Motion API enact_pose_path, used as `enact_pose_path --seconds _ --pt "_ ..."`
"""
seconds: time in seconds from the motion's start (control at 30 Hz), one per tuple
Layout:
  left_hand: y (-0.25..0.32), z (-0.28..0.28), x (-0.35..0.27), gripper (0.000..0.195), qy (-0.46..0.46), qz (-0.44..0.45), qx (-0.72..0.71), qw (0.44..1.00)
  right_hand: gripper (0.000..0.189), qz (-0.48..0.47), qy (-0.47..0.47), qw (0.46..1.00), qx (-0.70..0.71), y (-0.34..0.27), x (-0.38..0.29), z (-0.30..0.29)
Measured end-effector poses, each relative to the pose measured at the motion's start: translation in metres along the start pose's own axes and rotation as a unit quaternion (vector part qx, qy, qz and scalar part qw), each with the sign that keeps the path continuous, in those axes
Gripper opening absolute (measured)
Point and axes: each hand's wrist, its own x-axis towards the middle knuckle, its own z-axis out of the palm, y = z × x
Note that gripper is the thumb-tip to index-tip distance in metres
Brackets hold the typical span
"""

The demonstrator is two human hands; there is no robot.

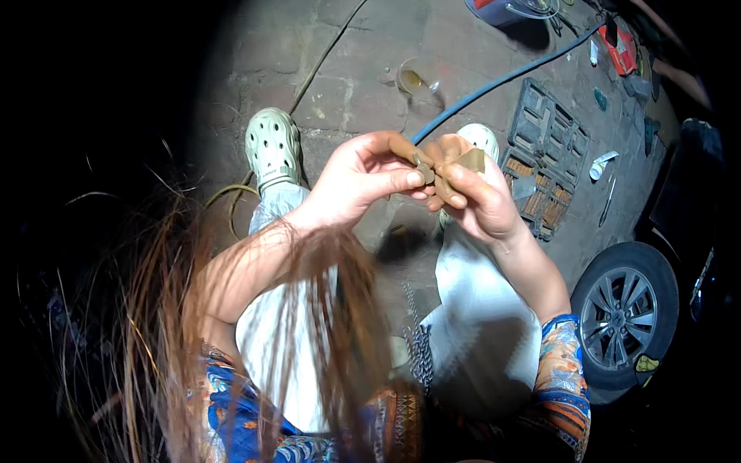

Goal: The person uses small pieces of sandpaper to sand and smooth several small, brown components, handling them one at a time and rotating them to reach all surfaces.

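Note:
My left hand pinches a small grey-brown metal part between thumb and fingertips. Close against it, my right hand grips a folded brown piece that looks like sandpaper. The fingertips of both hands meet around the small part and hide some of it. Brown grime coats several fingers. Both hands are raised above the floor, between my knees and my pale clogs.
Ahead on the brick floor stands a clear cup with brownish liquid. A blue hose runs past my right foot. Rightward lie an open socket-set case, a white tube and a car wheel. A bucket sits farther off.

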Motion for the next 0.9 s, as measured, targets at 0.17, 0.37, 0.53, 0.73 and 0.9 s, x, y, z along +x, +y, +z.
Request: enact_pose_path --seconds 0.17,0.37,0.53,0.73,0.9 --pt "0.003 0.000 0.002 0.020 0.019 -0.005 0.013 1.000 0.019 -0.005 0.054 0.998 -0.016 0.001 -0.001 0.002" --pt "0.012 0.007 0.000 0.017 0.043 -0.019 0.100 0.994 0.020 0.002 0.084 0.980 -0.183 -0.001 0.003 0.013" --pt "0.006 -0.003 -0.007 0.018 0.090 0.017 0.073 0.993 0.016 0.000 0.038 0.987 -0.158 -0.001 0.006 0.023" --pt "0.012 0.018 -0.005 0.015 0.044 0.025 0.116 0.992 0.021 0.012 0.044 0.990 -0.135 -0.004 -0.003 0.017" --pt "0.012 0.014 -0.008 0.017 0.113 0.031 0.077 0.990 0.017 -0.039 0.001 0.988 -0.147 -0.003 -0.001 0.024"
